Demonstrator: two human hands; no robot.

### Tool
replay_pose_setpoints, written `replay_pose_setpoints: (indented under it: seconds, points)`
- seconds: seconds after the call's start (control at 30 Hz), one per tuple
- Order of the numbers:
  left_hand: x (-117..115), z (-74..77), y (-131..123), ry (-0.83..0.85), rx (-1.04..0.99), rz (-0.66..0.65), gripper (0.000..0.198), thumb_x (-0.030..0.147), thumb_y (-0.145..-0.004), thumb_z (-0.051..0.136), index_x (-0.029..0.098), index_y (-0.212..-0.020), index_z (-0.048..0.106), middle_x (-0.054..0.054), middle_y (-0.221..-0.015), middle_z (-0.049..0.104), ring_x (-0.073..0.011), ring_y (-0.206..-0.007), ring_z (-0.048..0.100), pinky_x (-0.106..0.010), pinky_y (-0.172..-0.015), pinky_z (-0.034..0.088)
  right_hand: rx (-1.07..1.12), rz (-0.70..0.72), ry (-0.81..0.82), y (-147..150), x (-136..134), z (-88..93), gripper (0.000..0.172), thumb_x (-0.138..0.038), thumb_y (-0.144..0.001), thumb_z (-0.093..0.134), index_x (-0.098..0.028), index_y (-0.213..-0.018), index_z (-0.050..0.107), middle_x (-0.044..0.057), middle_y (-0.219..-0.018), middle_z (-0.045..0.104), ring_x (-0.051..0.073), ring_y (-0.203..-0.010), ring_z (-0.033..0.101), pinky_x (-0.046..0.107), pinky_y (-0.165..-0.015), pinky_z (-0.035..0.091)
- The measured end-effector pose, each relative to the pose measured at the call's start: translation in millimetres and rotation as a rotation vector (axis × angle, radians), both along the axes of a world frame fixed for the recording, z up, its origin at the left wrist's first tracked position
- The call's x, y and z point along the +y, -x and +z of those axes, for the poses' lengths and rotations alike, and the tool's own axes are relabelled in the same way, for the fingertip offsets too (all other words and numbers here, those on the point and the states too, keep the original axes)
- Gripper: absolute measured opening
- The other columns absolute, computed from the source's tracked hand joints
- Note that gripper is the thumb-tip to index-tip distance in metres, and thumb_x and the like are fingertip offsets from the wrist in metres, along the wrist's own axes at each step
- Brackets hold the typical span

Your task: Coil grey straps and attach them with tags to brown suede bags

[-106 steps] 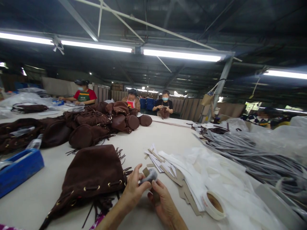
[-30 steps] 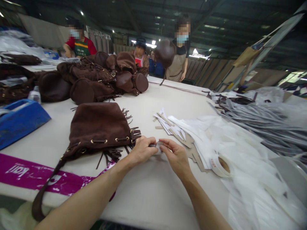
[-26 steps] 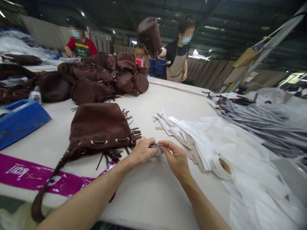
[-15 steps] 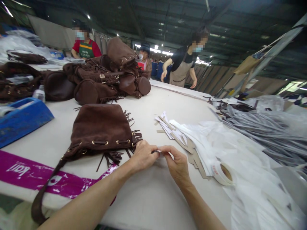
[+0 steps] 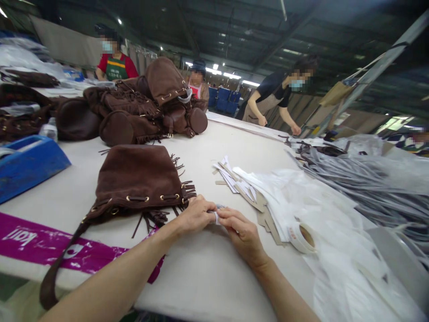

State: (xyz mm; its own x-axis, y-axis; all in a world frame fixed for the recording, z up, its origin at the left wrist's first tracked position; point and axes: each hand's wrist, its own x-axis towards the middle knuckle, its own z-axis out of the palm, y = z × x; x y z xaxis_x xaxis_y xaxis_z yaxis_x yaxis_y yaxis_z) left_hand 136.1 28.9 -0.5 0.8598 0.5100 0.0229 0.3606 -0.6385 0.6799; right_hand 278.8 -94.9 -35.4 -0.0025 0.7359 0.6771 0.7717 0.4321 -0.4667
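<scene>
My left hand and my right hand meet in front of me, just right of a brown suede bag. Fingers of both are closed on a small white strip, with something grey-blue at its upper edge; most of it is hidden by the fingertips, so its kind is unclear. The bag lies on the table with a cord laced through gold eyelets, fringe at its right side, and a brown strap trailing over the near edge. Its fringe is close to my left hand.
Brown bags are heaped behind, with a blue tape dispenser at left. Purple printed film lies in front. To the right are paper and card strips, a tape roll, white sheets and grey straps. Co-workers stand beyond.
My right fingers have curled in closer to the left ones, and more of the white strip shows between them. A co-worker at the far side has bent lower and shifted right.
</scene>
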Motion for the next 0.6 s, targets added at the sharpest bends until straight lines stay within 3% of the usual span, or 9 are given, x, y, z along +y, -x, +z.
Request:
replay_pose_setpoints:
  seconds: [0.2,0.37,0.53,0.6]
  points:
    - [5.3,1.7,5.4,-0.008,-0.004,-0.083,0.028,0.041,-0.079,0.052,0.02,-0.087,0.069,-0.002,-0.079,0.055,-0.0224,-0.088,0.049,-0.028,-0.078,0.036,-0.144,-0.013,-0.042,0.6,-2.0,4.3,0.023,-0.007,-0.09,0.05,-0.02,-0.094,0.069,0.01,-0.108,0.072,0.019,-0.109,0.063,0.039,-0.102,0.048]
    - [14.5,-11.0,1.8,-0.085,-0.085,-0.173,0.031,0.044,-0.081,0.048,0.019,-0.082,0.067,-0.002,-0.077,0.059,-0.0207,-0.082,0.052,-0.028,-0.075,0.037,-0.303,0.02,0.023,-0.7,-3.0,18.0,0.029,-0.007,-0.088,0.043,-0.018,-0.098,0.068,0.007,-0.113,0.07,0.017,-0.115,0.06,0.034,-0.107,0.043]
    - [24.4,-33.3,-5.0,-0.312,-0.18,-0.124,0.027,0.045,-0.075,0.052,0.025,-0.081,0.07,-0.001,-0.077,0.063,-0.022,-0.078,0.053,-0.032,-0.078,0.037,-0.513,-0.017,0.214,-1.5,-22.1,56.7,0.037,-0.007,-0.084,0.043,-0.022,-0.111,0.065,0.002,-0.127,0.063,0.013,-0.124,0.051,0.026,-0.109,0.036]
    - [29.3,-42.6,-5.5,-0.372,-0.232,-0.111,0.025,0.046,-0.073,0.056,0.031,-0.086,0.071,0.002,-0.078,0.065,-0.0214,-0.078,0.054,-0.031,-0.08,0.037,-0.429,-0.165,0.254,-18.7,-47.7,78.1,0.037,-0.013,-0.085,0.048,-0.024,-0.117,0.062,0.001,-0.133,0.059,0.012,-0.121,0.054,0.022,-0.104,0.04]
